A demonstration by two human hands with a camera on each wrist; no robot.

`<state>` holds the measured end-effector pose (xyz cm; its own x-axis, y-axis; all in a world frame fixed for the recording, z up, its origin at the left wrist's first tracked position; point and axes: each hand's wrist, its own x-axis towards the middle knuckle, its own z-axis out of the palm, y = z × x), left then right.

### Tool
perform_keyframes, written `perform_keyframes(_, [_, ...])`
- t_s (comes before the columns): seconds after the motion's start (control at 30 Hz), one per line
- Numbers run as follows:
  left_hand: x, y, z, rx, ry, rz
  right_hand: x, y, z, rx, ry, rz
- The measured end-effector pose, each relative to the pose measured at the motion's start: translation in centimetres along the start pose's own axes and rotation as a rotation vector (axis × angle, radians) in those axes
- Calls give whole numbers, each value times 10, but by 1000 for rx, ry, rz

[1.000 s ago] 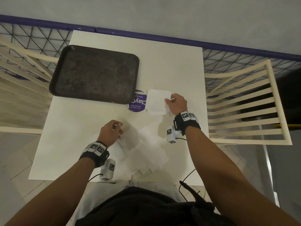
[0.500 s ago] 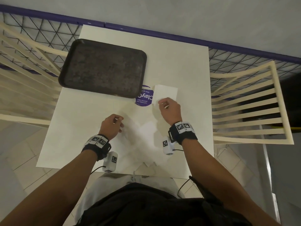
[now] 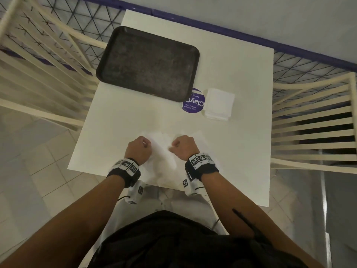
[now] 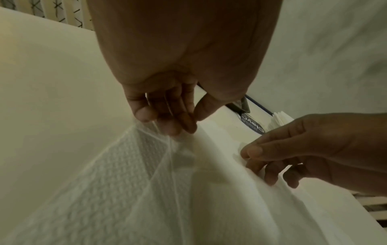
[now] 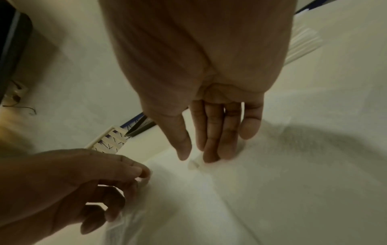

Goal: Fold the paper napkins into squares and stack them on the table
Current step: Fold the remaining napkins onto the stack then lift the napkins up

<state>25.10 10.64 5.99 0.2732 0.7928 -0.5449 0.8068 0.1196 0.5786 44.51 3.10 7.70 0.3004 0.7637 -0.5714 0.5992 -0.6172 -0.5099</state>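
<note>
White counter [image 3: 222,60], square top, slatted cream chairs on both sides: left chair [image 3: 38,60], right chair [image 3: 313,120]. Mesh railing with a blue bar [image 3: 289,55] runs along the far edge.

Dark tray [image 3: 148,62] lies flat on the far left part of the counter, nothing in it. Its near right corner overlaps a round purple sticker [image 3: 194,102] with white lettering.

Loose napkins [image 3: 164,161]: white, textured, unfolded sheets spread at the near edge of the counter, overlapping one another; sheet count cannot be told. One sheet is raised off the surface between the hands, its edges translucent in the left wrist view.

Folded stack [image 3: 219,105]: square white napkins, several layers, sitting just right of the sticker and touching its rim, well apart from the loose sheets.

Left hand [image 3: 138,149]: fingers curled, thumb and fingertips [image 4: 167,127] pinching the raised napkin's upper edge.

Right hand [image 3: 183,147]: thumb and fingers [image 5: 211,149] drawn together, pinching a small bit of the same napkin's edge just right of the left hand. Both wrists wear black bands with coded markers.
</note>
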Motion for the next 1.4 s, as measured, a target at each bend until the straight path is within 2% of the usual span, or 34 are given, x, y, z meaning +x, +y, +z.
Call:
perform_keyframes(0.23, [-2,-7,-3,14,-37,9,-2,-5,15,-15,28,65])
perform_keyframes(0.4, [-3,-8,-4,-5,-44,5,-5,-7,15,10,34,48])
perform_keyframes(0.63, [-6,15,-11,-174,49,-76,-8,1,-7,245,150,-5])
perform_keyframes(0.7, [-3,26,-11,-177,19,-73,-9,4,-16,315,173,-8])
perform_keyframes(0.77, [1,36,-10,-153,-66,-39,-10,8,-23,423,184,5])
perform_keyframes(0.9, [3,55,-4,-384,-201,-22,-14,14,-39,589,222,17])
perform_keyframes(1.0, [2,68,1,-472,-178,56,-15,22,-50,644,267,29])
perform_keyframes(1.1, [1,82,2,-529,-140,77,-16,29,-57,693,286,60])
perform_keyframes(1.23, [6,89,2,-569,-138,100,-18,33,-68,684,230,42])
perform_keyframes(1.4, [5,96,1,-621,-178,100,-14,35,-73,679,268,11])
